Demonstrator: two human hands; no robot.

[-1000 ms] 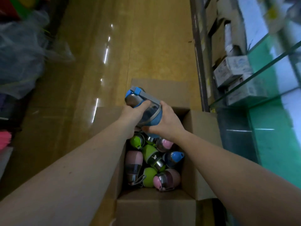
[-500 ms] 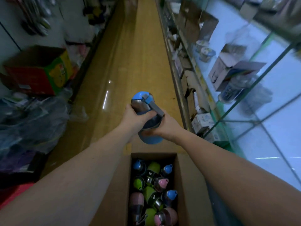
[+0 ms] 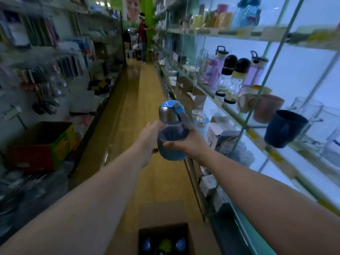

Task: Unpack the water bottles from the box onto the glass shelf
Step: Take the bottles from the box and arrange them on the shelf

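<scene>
I hold a blue water bottle point(image 3: 171, 131) upright in front of me, with a steel cap, blue lid and grey strap. My left hand point(image 3: 149, 138) grips its left side and my right hand point(image 3: 187, 144) wraps its lower right side. The cardboard box point(image 3: 163, 212) stands open on the floor at the bottom of the view, with blue and green bottle tops point(image 3: 165, 244) showing inside. The glass shelf point(image 3: 237, 115) runs along the right, level with the bottle.
The glass shelf carries a dark blue mug point(image 3: 284, 128), a pink cup point(image 3: 266, 111), clear glass mugs point(image 3: 312, 115) and tall bottles point(image 3: 237, 76). Boxed goods point(image 3: 220, 137) fill lower shelves. A red and green carton point(image 3: 40, 144) sits left. A person point(image 3: 142, 34) stands far down the aisle.
Both hands have lifted the blue bottle up out of the box to shelf height. My view has swung up from the box to the aisle and shelves.
</scene>
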